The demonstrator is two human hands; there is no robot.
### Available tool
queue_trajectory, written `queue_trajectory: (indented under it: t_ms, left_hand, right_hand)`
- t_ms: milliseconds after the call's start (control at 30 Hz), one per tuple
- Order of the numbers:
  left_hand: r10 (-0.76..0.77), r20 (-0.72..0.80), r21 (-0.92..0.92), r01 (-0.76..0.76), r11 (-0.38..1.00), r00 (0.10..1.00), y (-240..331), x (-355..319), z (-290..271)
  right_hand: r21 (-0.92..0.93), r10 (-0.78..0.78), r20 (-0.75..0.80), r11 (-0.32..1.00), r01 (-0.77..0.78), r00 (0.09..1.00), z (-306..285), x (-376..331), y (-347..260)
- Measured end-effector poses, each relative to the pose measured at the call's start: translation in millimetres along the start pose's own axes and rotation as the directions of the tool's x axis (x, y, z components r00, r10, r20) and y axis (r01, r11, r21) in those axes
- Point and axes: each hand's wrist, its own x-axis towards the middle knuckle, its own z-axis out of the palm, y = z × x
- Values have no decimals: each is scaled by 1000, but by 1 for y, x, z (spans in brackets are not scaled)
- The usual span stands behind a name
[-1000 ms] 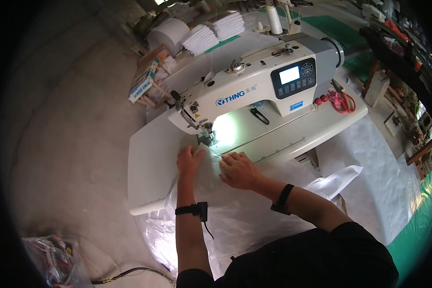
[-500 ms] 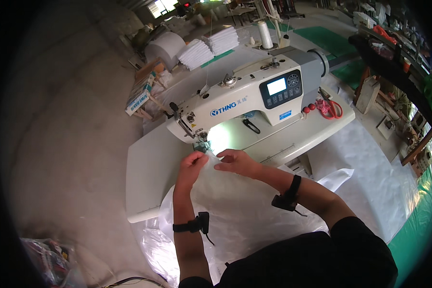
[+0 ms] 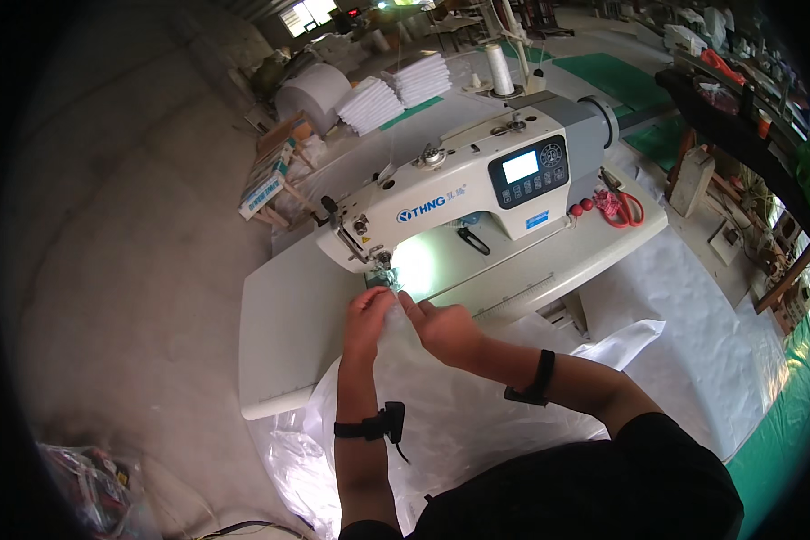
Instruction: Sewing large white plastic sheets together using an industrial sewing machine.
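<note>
Head view: we pinch the white plastic sheet (image 3: 477,423) with left hand (image 3: 369,310) and right hand (image 3: 445,328), fingers closed on its edge just in front of the sewing machine's (image 3: 459,193) needle, on the bench (image 3: 288,333).

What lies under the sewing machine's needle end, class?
White plastic sheet lit by the machine lamp, pinched there by the left hand and right hand. The hands hide the sheet's edge.

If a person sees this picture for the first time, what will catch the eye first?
Probably the big cream sewing machine with its dark control panel, standing on the pale table in the middle. Just in front of its needle, the left hand and right hand pinch the thin white plastic sheet. Red scissors lie at the machine's right end.
</note>
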Motion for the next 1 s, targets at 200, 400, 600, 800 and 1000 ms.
queue_trajectory:
  t_ms: [200, 400, 600, 800, 1000]
  left_hand:
    - [-144, -85, -39, 142, 989, 986, -22, 16, 14]
    - [199, 64, 468, -205, 860, 978, -90, 59, -14]
    - [275, -1, 791, -168, 589, 961, -106, 69, 0]
    - [558, 171, 845, -412, 340, 812, -106, 49, -7]
    - [589, 211, 785, -494, 373, 780, -107, 44, 2]
  right_hand:
    - [-202, 52, 156, 979, -20, 986, 16, -5, 11]
    - [-108, 143, 335, 988, -113, 931, 49, -1, 17]
    - [-163, 248, 460, 967, -194, 852, 83, 4, 24]
    - [-158, 241, 440, 969, -190, 865, 85, 6, 26]
    - [-115, 234, 502, 972, -204, 833, 83, 14, 20]
